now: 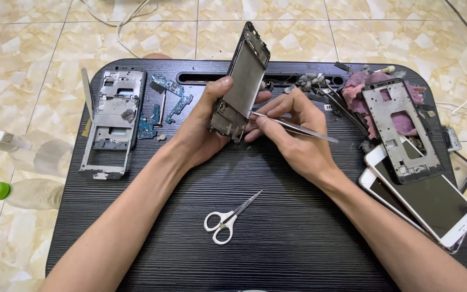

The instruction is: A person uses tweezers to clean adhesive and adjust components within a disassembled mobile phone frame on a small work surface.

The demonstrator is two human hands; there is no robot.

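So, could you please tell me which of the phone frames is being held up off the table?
The middle frame, gripped upright in the left hand; the other two lie flat at the table's left and right.

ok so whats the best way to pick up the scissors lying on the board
Take the scissors by the white handle loops, coming straight down from above. They lie flat and closed on the black board, loops toward the person, thin blades pointing up and to the right. The loops are the widest part, with bare board around them; the blades are probably too slim to pinch well.

White-handled scissors (221, 221) lie on a black wood-grain tray (277, 238) over beige marbled floor tiles (22, 65).
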